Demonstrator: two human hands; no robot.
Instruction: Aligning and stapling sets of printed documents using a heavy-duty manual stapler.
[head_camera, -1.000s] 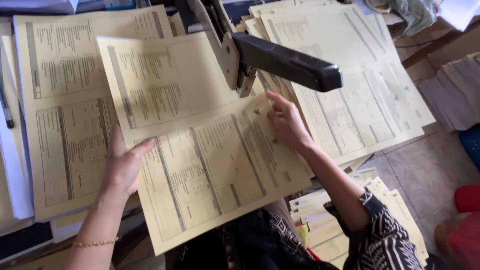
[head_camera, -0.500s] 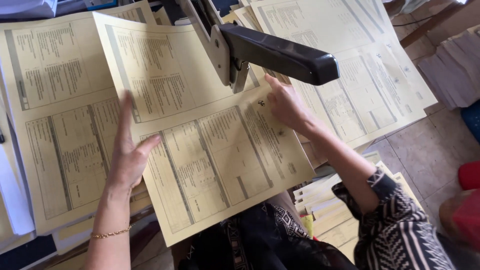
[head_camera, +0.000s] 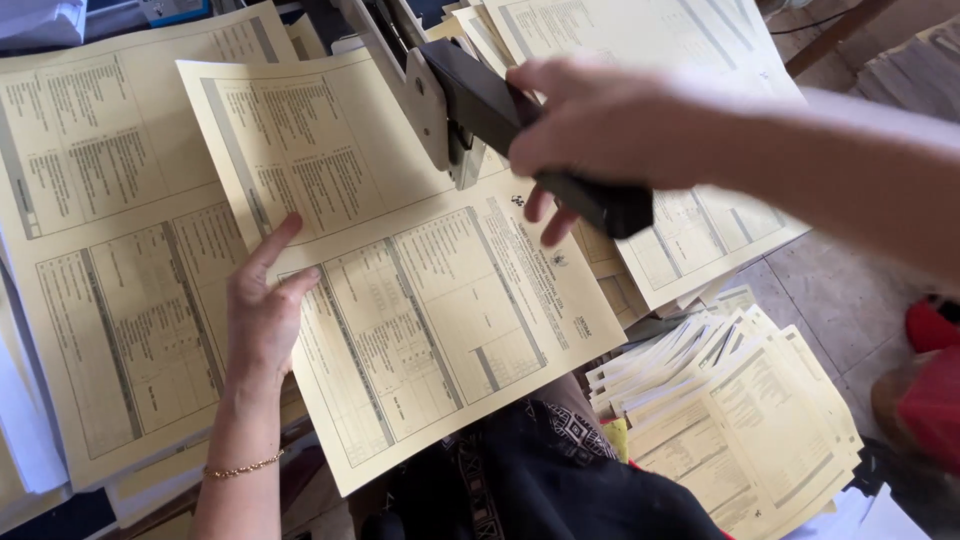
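Right hand (head_camera: 590, 130) wrapped over the black lever of a big long-arm stapler (head_camera: 480, 100), fingers curled under the handle, grip closed on it; somewhat blurred. Left hand (head_camera: 262, 305) flat and spread on the left edge of a yellow printed sheet (head_camera: 400, 270), palm down, index finger stretched up, pinning the paper rather than gripping it. Thin gold bracelet (head_camera: 240, 466) at that wrist.

Sheet lying tilted between both hands, its upper edge tucked beneath the stapler's metal head, its lower corner hanging off the near edge of the worktop over a dark patterned garment (head_camera: 540, 480). Pale yellow, large, folded-form layout: columns of small black print in boxed panels, grey vertical bars, a fold line running through the middle toward the stapler.

Under and left of it, a stack of like yellow sheets (head_camera: 100, 250) covering the left part of the worktop, white paper edges showing at the far left. More yellow sheets (head_camera: 640, 40) spread behind the stapler toward the far right corner. Below the right edge, on the floor, a fanned pile of folded yellow forms (head_camera: 740, 410). Something red (head_camera: 930, 380) at the far right, unclear what.
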